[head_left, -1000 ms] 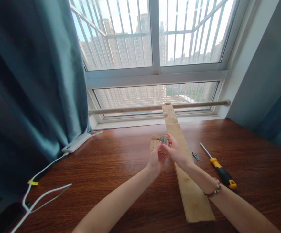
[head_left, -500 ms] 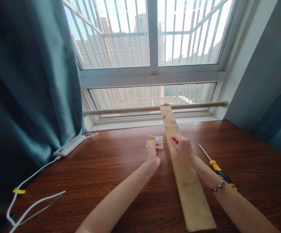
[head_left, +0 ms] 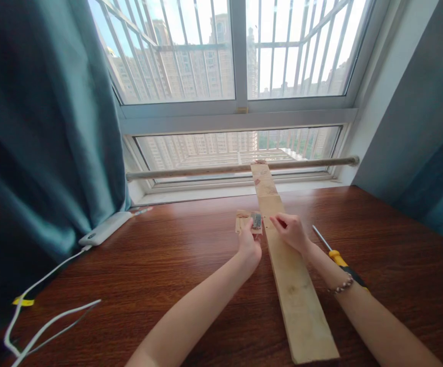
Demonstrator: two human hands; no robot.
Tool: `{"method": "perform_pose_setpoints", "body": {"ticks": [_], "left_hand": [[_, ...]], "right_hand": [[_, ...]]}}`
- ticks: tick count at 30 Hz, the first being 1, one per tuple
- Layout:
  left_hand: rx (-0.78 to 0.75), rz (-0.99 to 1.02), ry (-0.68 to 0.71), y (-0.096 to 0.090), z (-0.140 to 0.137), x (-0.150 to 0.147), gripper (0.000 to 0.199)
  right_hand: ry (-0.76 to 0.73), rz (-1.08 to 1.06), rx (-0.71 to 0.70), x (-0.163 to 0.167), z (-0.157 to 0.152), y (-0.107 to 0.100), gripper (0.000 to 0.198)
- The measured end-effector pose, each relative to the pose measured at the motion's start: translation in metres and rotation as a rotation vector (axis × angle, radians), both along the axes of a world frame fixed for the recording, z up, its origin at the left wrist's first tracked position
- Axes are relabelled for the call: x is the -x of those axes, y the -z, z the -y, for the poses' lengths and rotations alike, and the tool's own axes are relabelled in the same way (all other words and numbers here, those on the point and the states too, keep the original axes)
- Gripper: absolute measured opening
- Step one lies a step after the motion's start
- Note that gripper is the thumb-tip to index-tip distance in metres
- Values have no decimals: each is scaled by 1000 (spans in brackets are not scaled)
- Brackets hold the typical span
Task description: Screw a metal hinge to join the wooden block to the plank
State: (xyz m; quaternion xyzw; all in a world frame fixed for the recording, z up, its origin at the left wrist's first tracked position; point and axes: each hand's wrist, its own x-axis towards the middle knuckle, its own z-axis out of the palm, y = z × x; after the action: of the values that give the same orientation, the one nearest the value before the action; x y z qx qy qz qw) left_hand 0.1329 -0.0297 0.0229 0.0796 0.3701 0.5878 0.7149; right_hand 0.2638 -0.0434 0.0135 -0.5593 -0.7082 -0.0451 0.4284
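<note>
My left hand point(head_left: 250, 248) grips a small wooden block point(head_left: 241, 222) with a metal hinge point(head_left: 257, 220) on its right part, the thumb lying on top. The block is beside the left edge of a long wooden plank point(head_left: 296, 290), which has a few small dark holes near its middle. Over the plank, my right hand point(head_left: 289, 229) is closed with thumb and forefinger pinched together. What the pinch holds, if anything, is too small to make out. A screwdriver point(head_left: 338, 258) with a yellow and black handle lies to the right, partly behind my right forearm.
The brown wooden table point(head_left: 160, 275) reaches to the window sill. A round rail point(head_left: 190, 173) crosses in front of the window, with the plank's far end at it. At left lie a white power bank point(head_left: 105, 228), a white cable point(head_left: 55, 268) and a blue curtain point(head_left: 53, 102).
My left hand has moved slightly right with the block, nearer the plank, and the hinge now looks darker. My right hand stays pinched over the plank. The view has shifted a little.
</note>
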Motion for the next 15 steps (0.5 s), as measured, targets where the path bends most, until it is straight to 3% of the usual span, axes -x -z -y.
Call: {"method": "perform_pose_setpoints", "body": {"ticks": [4, 9, 15], "left_hand": [[-12, -16, -27, 4, -2, -5, 8], [28, -93, -25, 8, 0, -7, 11], [39, -50, 54, 4, 6, -5, 17]], "right_hand": [[-161, 139, 72, -2, 15, -3, 27], [-128, 408, 141, 0, 28, -9, 34], [-158, 507, 130, 4, 29, -13, 42]]}}
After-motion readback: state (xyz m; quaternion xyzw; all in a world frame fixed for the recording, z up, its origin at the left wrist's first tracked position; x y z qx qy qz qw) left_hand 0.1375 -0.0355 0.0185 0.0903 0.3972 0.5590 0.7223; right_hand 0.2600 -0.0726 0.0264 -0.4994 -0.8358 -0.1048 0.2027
